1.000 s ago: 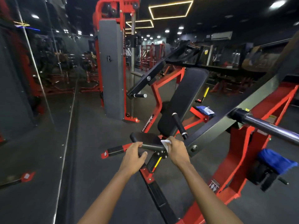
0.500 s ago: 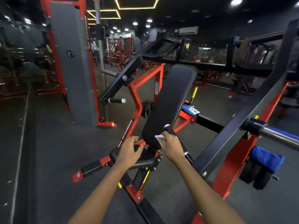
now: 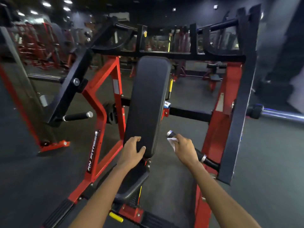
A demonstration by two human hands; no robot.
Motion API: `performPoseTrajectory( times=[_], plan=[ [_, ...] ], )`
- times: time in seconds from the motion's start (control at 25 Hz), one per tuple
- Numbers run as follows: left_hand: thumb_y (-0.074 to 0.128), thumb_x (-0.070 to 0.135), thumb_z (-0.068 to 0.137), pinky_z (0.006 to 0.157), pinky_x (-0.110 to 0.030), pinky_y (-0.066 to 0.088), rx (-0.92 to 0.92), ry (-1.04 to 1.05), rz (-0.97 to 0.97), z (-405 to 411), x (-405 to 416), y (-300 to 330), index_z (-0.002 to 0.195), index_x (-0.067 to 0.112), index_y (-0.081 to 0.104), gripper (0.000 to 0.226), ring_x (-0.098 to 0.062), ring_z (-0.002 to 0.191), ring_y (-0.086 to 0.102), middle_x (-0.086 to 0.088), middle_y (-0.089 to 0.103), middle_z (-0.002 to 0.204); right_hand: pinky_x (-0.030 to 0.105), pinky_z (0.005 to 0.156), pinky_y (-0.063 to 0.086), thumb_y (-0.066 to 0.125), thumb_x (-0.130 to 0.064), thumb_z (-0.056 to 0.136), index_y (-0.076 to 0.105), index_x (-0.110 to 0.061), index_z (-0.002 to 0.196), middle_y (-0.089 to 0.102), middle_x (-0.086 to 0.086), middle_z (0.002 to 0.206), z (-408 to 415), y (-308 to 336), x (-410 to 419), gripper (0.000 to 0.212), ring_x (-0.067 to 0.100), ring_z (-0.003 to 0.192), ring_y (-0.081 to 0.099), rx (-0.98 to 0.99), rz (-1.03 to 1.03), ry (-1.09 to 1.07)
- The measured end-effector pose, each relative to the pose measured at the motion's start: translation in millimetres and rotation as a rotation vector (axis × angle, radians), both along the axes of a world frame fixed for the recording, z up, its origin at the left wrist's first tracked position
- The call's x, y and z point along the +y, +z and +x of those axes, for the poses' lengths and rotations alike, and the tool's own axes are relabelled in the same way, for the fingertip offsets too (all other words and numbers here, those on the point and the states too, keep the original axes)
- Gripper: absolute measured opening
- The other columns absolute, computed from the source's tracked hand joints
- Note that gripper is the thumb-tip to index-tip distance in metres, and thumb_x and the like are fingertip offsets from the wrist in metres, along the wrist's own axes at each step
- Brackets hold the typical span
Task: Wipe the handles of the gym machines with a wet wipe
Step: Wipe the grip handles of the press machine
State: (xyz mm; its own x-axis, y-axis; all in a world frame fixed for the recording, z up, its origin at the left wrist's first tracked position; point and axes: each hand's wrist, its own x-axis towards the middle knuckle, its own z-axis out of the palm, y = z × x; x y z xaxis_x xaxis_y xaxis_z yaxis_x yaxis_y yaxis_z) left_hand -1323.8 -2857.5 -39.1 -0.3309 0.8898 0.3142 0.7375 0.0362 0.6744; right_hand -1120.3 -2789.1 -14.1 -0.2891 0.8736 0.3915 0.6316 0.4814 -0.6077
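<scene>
right hand [image 3: 185, 149] wraps wipe [image 3: 173, 143] round handle [image 3: 171, 134], grip mostly hidden

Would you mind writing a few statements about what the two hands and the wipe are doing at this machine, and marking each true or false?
1. The right hand holds the white wipe around the black handle on the right side of the machine. True.
2. The left hand grips the other handle on the left side of the machine. False: it holds the lower end of the black back pad; that handle is untouched.
3. The silver end cap of the handle being wiped shows beyond the wipe. True.
4. The back pad is red. False: the pad is black; the frame is red.
</scene>
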Motion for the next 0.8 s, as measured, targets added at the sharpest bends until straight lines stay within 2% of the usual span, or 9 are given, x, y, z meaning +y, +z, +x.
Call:
performPoseTrajectory(
  times=[0.08, 0.16, 0.2, 0.28, 0.36, 0.48, 0.64, 0.76, 0.8],
  plan=[
    [0.063, 0.019, 0.09, 0.107, -0.029, 0.037, -0.004, -0.064, -0.016, -11, 12, -3, 0.129, 0.008, 0.052, 0.043, -0.017, 0.124, 0.05, -0.004, 0.055, 0.128, 0.027, 0.058, 0.029, 0.054, -0.013, 0.093, 0.057, -0.005, 0.084, 0.065, 0.018, 0.077, -7, -3, 3, 0.012, 0.04, 0.073, 0.06, -0.03, 0.01, -0.071],
    [0.064, 0.02, 0.089, 0.106, -0.029, 0.038, -0.023, -0.133, -0.026, -15, 31, -7, 0.13, 0.009, 0.051, 0.044, -0.017, 0.123, 0.05, -0.004, 0.055, 0.128, 0.029, 0.053, 0.027, 0.058, -0.015, 0.091, 0.042, -0.011, 0.071, 0.053, 0.012, 0.062, -12, -8, 14, 0.026, 0.043, 0.063, 0.054, -0.058, 0.019, -0.145],
    [0.064, 0.021, 0.089, 0.106, -0.029, 0.039, -0.034, -0.166, -0.035, -14, 41, -7, 0.13, 0.011, 0.051, 0.045, -0.016, 0.123, 0.05, -0.003, 0.054, 0.128, 0.03, 0.052, 0.028, 0.057, -0.012, 0.09, 0.039, -0.011, 0.07, 0.05, 0.009, 0.06, -13, -9, 22, 0.027, 0.042, 0.061, 0.053, -0.072, 0.016, -0.18],
    [0.063, 0.024, 0.09, 0.105, -0.029, 0.039, -0.028, -0.246, -0.038, -12, 64, -5, 0.132, 0.013, 0.048, 0.047, -0.014, 0.124, 0.048, 0.0, 0.052, 0.13, 0.033, 0.052, 0.031, 0.052, -0.004, 0.087, 0.036, -0.01, 0.069, 0.048, 0.008, 0.062, -14, -8, 39, 0.024, 0.036, 0.058, 0.05, -0.097, 0.019, -0.245],
    [0.061, 0.027, 0.091, 0.105, -0.027, 0.038, 0.003, -0.321, -0.022, -10, 85, -5, 0.135, 0.014, 0.046, 0.048, -0.013, 0.126, 0.045, 0.001, 0.049, 0.133, 0.036, 0.052, 0.038, 0.052, -0.005, 0.087, 0.035, -0.011, 0.068, 0.052, 0.011, 0.063, -12, -10, 55, 0.026, 0.03, 0.057, 0.047, -0.076, 0.03, -0.302],
    [0.059, 0.028, 0.093, 0.103, -0.023, 0.035, 0.053, -0.388, -0.021, -10, 113, -9, 0.138, 0.016, 0.042, 0.05, -0.012, 0.129, 0.042, 0.002, 0.046, 0.137, 0.041, 0.054, 0.046, 0.053, -0.007, 0.087, 0.036, -0.014, 0.069, 0.061, 0.016, 0.07, -12, -16, 76, 0.026, 0.032, 0.059, 0.052, -0.074, 0.02, -0.332],
    [0.056, 0.024, 0.094, 0.101, -0.023, 0.033, 0.076, -0.515, -0.018, -6, 151, -15, 0.139, 0.014, 0.042, 0.048, -0.014, 0.129, 0.041, 0.0, 0.044, 0.138, 0.044, 0.056, 0.047, 0.053, -0.012, 0.089, 0.04, -0.008, 0.069, 0.064, 0.015, 0.072, -7, -24, 88, 0.025, 0.036, 0.063, 0.056, -0.051, 0.019, -0.391],
    [0.055, 0.02, 0.094, 0.099, -0.014, 0.028, 0.134, -0.687, -0.001, 2, 179, -24, 0.138, 0.008, 0.043, 0.047, -0.017, 0.127, 0.044, -0.004, 0.047, 0.136, 0.038, 0.054, 0.045, 0.052, -0.012, 0.091, 0.047, 0.0, 0.073, 0.063, 0.014, 0.071, 4, -29, 89, 0.023, 0.033, 0.065, 0.059, -0.07, 0.007, -0.489],
    [0.056, 0.018, 0.094, 0.098, -0.012, 0.026, 0.14, -0.735, 0.0, 3, 190, -28, 0.137, 0.006, 0.044, 0.047, -0.018, 0.126, 0.045, -0.005, 0.048, 0.135, 0.036, 0.053, 0.04, 0.051, -0.01, 0.092, 0.047, 0.001, 0.074, 0.063, 0.015, 0.071, 5, -31, 89, 0.022, 0.034, 0.066, 0.059, -0.079, -0.008, -0.541]
  ],
)
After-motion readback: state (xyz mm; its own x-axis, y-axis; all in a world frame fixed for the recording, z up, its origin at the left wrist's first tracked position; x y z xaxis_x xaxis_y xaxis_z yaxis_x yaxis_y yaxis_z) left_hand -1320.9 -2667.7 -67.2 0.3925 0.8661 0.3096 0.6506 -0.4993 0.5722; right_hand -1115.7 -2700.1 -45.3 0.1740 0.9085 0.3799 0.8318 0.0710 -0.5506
